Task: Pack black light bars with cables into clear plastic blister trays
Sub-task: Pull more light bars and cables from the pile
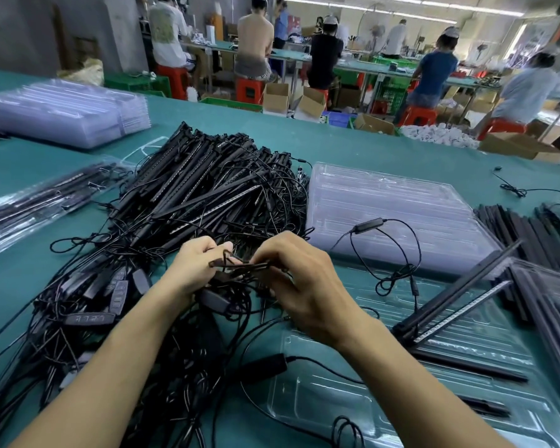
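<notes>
While L hand [193, 268] & R hand [299, 286] pinch cable bundle [240, 264] lying left-right, piled bars [207, 176] point far-right.

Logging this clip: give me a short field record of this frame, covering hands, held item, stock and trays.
hands: left hand and right hand both pinch one folded black cable
stock: light bars heaped with tangled cables, behind the hands
open tray: blister tray at front right, two bars lying slanted over it
spare trays: empty tray stack right of the heap; second stack far left
packed: filled trays at left edge
surface: green table
</notes>
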`<state>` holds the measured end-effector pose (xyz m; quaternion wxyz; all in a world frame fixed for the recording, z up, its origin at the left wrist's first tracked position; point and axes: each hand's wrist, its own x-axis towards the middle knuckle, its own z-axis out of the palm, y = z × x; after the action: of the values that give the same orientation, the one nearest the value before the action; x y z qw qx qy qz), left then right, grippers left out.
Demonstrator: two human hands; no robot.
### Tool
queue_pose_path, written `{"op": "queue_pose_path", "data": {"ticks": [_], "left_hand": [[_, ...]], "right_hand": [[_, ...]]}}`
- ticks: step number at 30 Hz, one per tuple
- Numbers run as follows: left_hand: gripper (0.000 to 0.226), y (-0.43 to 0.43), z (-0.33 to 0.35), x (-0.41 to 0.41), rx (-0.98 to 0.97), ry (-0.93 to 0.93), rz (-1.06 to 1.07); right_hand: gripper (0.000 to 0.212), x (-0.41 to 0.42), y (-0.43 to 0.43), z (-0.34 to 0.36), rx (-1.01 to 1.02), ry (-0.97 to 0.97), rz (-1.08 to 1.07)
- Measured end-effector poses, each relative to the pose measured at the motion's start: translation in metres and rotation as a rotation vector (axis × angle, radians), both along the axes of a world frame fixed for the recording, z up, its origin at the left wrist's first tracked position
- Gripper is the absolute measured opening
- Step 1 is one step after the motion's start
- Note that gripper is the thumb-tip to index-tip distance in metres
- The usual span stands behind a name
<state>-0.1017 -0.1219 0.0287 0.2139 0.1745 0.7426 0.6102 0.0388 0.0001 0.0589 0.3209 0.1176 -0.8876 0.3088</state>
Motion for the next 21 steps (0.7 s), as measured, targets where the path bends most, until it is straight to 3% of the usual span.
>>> {"op": "queue_pose_path", "data": {"ticks": [2,5,9,11,15,21], "left_hand": [[0.026,0.001,-0.001,-0.005,0.016,0.003,-0.026],[0.022,0.001,-0.003,-0.009,0.010,-0.012,-0.130],[0.025,-0.006,0.007,-0.001,0.035,-0.058,-0.188],[0.030,-0.016,0.011,0.003,0.066,-0.034,-0.246],[0.052,-0.033,0.012,0.009,-0.020,0.091,-0.508],[0.038,-0.035,0.016,0.004,-0.041,0.100,-0.534]], "right_hand": [[0.011,-0.004,-0.003,-0.004,-0.162,0.008,-0.080],[0.012,-0.012,-0.004,-0.006,-0.605,-0.068,-0.155],[0.009,-0.023,0.004,0.001,-1.005,-0.118,-0.120],[0.008,-0.027,0.007,0.007,-1.066,-0.097,-0.093],[0.003,-0.036,0.021,0.028,-0.970,-0.035,-0.149],[0.007,-0.044,0.046,0.052,-0.924,0.127,-0.302]]}}
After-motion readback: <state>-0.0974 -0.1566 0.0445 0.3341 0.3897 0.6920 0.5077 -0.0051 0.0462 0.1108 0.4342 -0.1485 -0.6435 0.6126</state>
